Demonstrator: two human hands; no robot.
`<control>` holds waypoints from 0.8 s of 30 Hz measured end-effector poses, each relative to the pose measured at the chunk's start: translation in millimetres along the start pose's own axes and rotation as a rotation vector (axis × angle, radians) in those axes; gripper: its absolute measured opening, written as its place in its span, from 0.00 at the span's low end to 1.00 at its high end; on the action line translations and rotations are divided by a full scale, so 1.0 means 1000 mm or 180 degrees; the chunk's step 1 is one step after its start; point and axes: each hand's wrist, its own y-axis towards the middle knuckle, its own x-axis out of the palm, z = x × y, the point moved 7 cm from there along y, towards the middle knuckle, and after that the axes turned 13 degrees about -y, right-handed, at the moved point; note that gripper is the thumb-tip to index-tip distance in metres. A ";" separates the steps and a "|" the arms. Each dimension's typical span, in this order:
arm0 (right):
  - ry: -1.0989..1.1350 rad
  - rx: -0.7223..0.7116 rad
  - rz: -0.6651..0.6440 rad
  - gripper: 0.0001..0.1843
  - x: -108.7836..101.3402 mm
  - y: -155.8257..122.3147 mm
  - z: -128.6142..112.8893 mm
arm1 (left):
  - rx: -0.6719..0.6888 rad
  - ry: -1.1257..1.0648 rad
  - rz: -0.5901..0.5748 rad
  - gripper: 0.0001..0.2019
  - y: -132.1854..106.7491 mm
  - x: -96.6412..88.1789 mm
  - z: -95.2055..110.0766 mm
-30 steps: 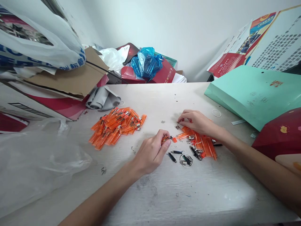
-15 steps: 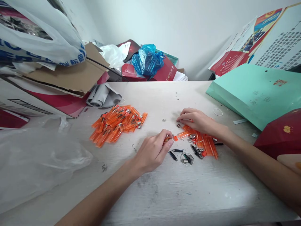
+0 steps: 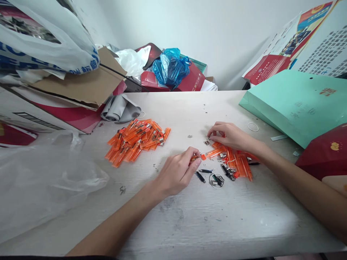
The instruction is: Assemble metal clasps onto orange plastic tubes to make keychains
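Observation:
My left hand [image 3: 177,171] is closed around an orange lighter [image 3: 194,158], with its red end poking out past the fingertips. My right hand [image 3: 230,136] reaches over the right-hand heap with thumb and forefinger pressed together at the table; anything small between them I cannot make out. A small metal cap [image 3: 207,143] lies just below those fingertips. Beneath that hand and wrist are orange lighter bodies [image 3: 240,164], mixed with metal bits. Nearer to me lie black stick-like parts [image 3: 200,177] and a white ring [image 3: 217,186] around several small pieces.
A pile of orange lighters [image 3: 135,141] with metal tops sits left of centre. A clear plastic bag [image 3: 48,180] covers the left side, below a cardboard box [image 3: 81,86]. On the right stand a mint-green paper bag [image 3: 292,101] and a red bag [image 3: 325,151].
My right hand's thumb and forefinger have closed together near the metal cap. My left hand keeps its hold on the lighter. The whole view has shifted slightly.

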 end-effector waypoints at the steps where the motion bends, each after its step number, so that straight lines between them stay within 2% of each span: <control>1: -0.0005 0.0004 0.0002 0.10 0.000 0.000 0.001 | -0.0009 0.0010 0.0000 0.09 0.000 0.000 0.000; 8: -0.0006 0.0132 0.0065 0.12 -0.001 -0.003 0.001 | -0.0116 0.0011 -0.0022 0.10 -0.001 0.000 -0.003; 16: 0.0135 0.0257 -0.0031 0.08 0.001 -0.003 0.001 | -0.0091 -0.0015 -0.0038 0.11 -0.001 0.002 -0.002; 21: 0.0313 0.0369 -0.0151 0.09 0.002 -0.004 -0.001 | -0.0167 -0.0353 0.0100 0.12 -0.001 -0.002 -0.004; 24: 0.0716 0.0576 -0.0083 0.10 -0.004 -0.005 -0.007 | -0.0140 -0.0646 0.0209 0.13 -0.001 -0.007 -0.005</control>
